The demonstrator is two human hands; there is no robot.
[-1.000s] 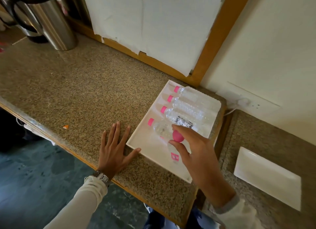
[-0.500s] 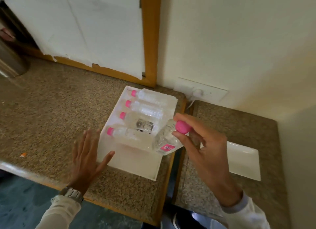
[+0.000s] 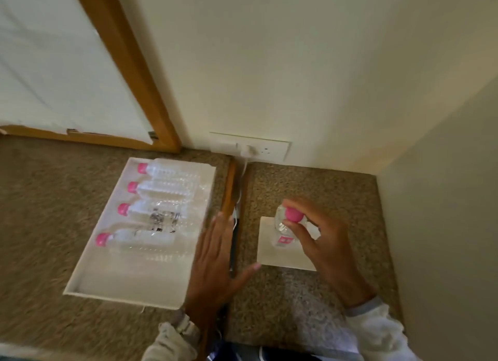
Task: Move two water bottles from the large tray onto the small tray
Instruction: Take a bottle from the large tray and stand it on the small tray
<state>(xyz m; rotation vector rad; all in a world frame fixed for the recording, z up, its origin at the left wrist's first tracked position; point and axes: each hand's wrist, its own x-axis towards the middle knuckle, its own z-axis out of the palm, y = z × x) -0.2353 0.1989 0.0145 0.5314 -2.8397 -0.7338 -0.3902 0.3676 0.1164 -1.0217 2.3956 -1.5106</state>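
Over the small tray (image 3: 269, 250), on the right part of the speckled counter (image 3: 310, 293), the right hand (image 3: 320, 242) grasps a water bottle (image 3: 283, 230) by its pink cap (image 3: 293, 214), pinched between the thumb and the fingers. This bottle stands nearly upright, with its lower end on or just above the tray; which of the two, I cannot tell. The left hand (image 3: 215, 263) is released and flat, with fingers spread and holding nothing, above the dark gap between the two counter parts and over the right edge of the large tray (image 3: 129, 285). On the large tray four bottles (image 3: 159, 196) lie on their sides in a row, side by side, all with the pink caps toward the left. The near part of this tray is bare. On the wall behind the gap is a socket plate (image 3: 266, 146) with a white plug in it, and a cord goes down from it into the gap. A wooden frame (image 3: 134, 72) stands at the left.
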